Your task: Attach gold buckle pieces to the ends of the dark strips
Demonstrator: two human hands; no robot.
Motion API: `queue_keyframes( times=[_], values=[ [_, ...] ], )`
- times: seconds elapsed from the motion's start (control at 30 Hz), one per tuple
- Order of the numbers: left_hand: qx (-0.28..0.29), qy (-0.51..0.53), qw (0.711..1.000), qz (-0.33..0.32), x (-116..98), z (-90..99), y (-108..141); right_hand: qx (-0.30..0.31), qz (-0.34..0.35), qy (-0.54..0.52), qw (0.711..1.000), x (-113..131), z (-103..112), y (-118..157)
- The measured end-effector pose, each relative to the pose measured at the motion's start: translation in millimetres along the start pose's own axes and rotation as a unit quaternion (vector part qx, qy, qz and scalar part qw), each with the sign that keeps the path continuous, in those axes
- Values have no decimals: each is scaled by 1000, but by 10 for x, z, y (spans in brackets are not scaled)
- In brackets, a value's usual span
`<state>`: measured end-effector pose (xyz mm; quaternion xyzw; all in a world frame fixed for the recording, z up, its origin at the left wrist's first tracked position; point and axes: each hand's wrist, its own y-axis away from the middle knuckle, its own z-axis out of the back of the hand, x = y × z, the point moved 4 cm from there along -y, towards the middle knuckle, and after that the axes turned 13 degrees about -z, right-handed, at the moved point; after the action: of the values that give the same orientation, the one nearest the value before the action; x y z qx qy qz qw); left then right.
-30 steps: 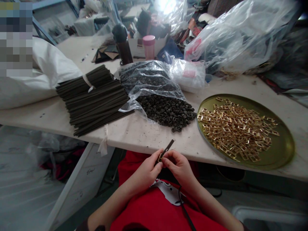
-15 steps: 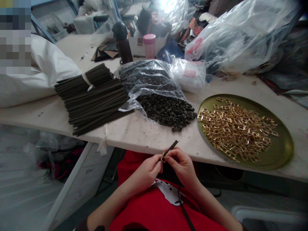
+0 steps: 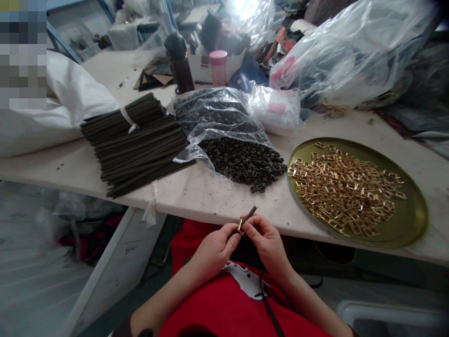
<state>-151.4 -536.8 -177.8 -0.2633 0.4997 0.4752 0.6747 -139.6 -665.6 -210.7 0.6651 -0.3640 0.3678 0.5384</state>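
Note:
Close in front of my red apron, both hands meet just off the table's front edge. My left hand (image 3: 218, 247) is closed, with thumb and forefinger pinching a small gold buckle (image 3: 241, 227). A narrow dark strap (image 3: 250, 213) is in my right hand (image 3: 265, 239), whose thumb and fingers press on it beside the buckle. The strap's free end points up and away from me. It appears to run through the buckle, though the fingers hide part of it.
On the table (image 3: 196, 196) lie a tied bundle of dark strips (image 3: 136, 145), a pile of small dark loops (image 3: 245, 161) spilling from a clear bag (image 3: 217, 110), and a round gold tray (image 3: 410, 224) of buckles. A dark bottle (image 3: 179, 65) and pink-lidded jar (image 3: 218, 70) stand behind.
My hands have shifted slightly, and the buckle has turned and moved a little up and to the right, showing more of its frame. Everything on the table stays put.

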Motion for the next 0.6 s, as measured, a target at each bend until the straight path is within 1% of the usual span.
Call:
queue_keyframes(
  times=[0.13,0.3,0.47,0.6],
  values=[
    [-4,-9,1000,16,25,11,10,-8,2,-27,1000,35,6,3],
    [11,8,1000,9,26,1,3,-16,5,-43,999,58,23,-1],
    [7,31,999,31,56,-32,-16,-10,18,-8,1000,16,2,4],
    [-20,54,998,32,56,-31,-18,-15,14,7,1000,-12,-7,8]
  ],
)
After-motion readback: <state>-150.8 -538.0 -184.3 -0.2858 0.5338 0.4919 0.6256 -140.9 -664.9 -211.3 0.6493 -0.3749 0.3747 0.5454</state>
